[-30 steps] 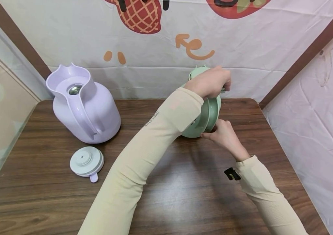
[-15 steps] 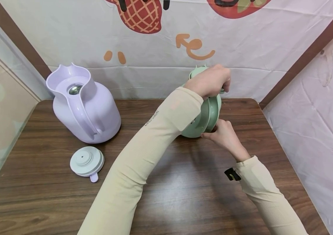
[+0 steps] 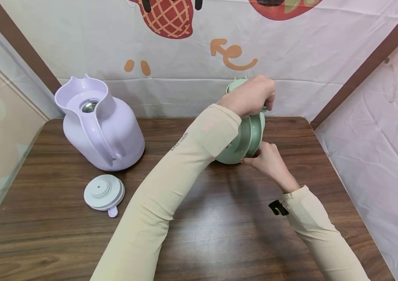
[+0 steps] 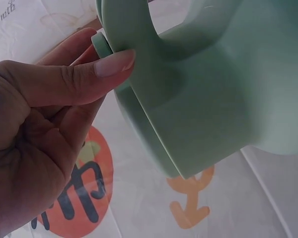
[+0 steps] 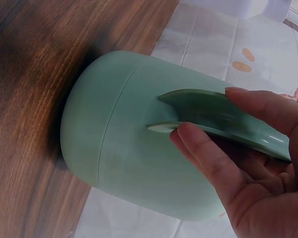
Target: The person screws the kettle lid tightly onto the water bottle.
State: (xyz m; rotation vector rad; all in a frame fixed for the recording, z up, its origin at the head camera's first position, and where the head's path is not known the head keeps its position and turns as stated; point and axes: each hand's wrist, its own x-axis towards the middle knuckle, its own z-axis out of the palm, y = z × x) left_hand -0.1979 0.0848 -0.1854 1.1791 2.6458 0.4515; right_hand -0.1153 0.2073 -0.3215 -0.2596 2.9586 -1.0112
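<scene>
A green thermos jug [image 3: 232, 154] stands at the back right of the wooden table, partly hidden by the left arm. Across its top reaches my left hand [image 3: 249, 95]; in the left wrist view its thumb lies at the top of the handle, with fingers behind the small tab of the green lid [image 4: 102, 45], pinching there. The lid sits against the jug's rim. Lower down, my right hand [image 3: 269, 162] grips the jug's handle [image 5: 203, 106], thumb on one side and fingers on the other.
A lilac thermos jug [image 3: 121, 130] without its lid stands at the back left, its mirrored inner mouth showing. In front of it a pale round lid [image 3: 102, 193] lies upside down on the table [image 3: 216, 234]. A printed cloth wall [image 3: 181, 95] rises right behind the table.
</scene>
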